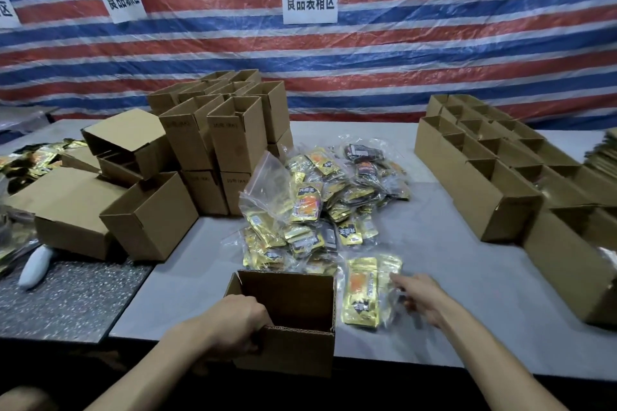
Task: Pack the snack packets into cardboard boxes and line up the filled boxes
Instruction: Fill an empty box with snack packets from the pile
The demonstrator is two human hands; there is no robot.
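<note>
An open cardboard box stands at the table's near edge, its inside dark. My left hand grips the box's near left corner with curled fingers. Just right of the box lies a clear bag holding gold snack packets. My right hand reaches over the bag's right side, fingers stretched out and blurred; whether they touch the plastic is unclear. Behind the box spreads a heap of bagged snack packets, gold and dark ones.
Empty open boxes are stacked at the back left, some tipped over. Rows of open boxes run along the right side. A white object lies on a dark speckled surface at left. A striped tarp hangs behind.
</note>
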